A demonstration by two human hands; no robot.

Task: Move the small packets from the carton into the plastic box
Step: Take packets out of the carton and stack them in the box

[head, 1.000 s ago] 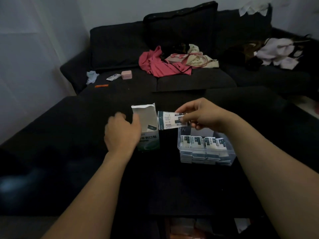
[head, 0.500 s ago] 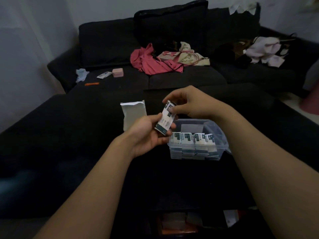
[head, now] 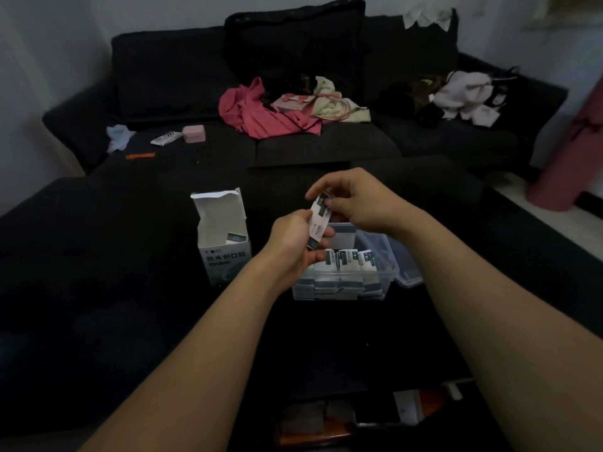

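Both hands met just above the box (head: 385,282), the clear plastic one on the dark surface (head: 130,288). The left hand (head: 293,243) had its grip clamped on the lower end of a small packet (head: 318,220), fingers curled under it and thumb on its face. The right hand (head: 355,203) had its grip clamped on the packet's upper end, pinching it between thumb and fingertips. The packet stood nearly upright, tilted slightly, over the box's left half.

Inside the box, more packets (head: 349,259) stood in a row on edge, with others stacked flat beneath them against the near wall. Left of the box, apart from it, stood the carton (head: 225,256), top flaps torn open, one packet's corner visible inside. Behind the box, farther off, a dark sofa (head: 169,70) carried a pink cloth (head: 254,112) and other clothes.
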